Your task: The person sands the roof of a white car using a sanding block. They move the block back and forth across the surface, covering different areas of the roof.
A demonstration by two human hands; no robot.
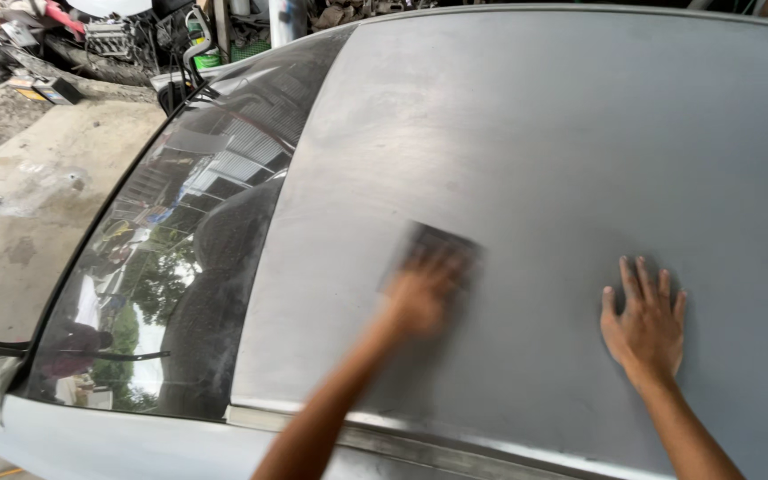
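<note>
Head camera view: a dull grey car roof (562, 160) is seen from above, filling the centre and right of the frame. At lower centre, the left hand (420, 298) is blurred; it is pressed on a dark rectangular sanding sheet (442, 244), which lies flat on the roof and shows past the fingertips. Whether the fingers are curled round the sheet or only laid on it cannot be told. At lower right, the right hand (644, 322) is laid flat on the bare roof with its fingers spread wide, nothing held, well apart from the sheet. To the left of the roof, the windscreen (180, 267) is seen, with trees and buildings mirrored in it. A concrete floor (37, 196) is seen at far left, and piled scrap parts (108, 40) at upper left.
</note>
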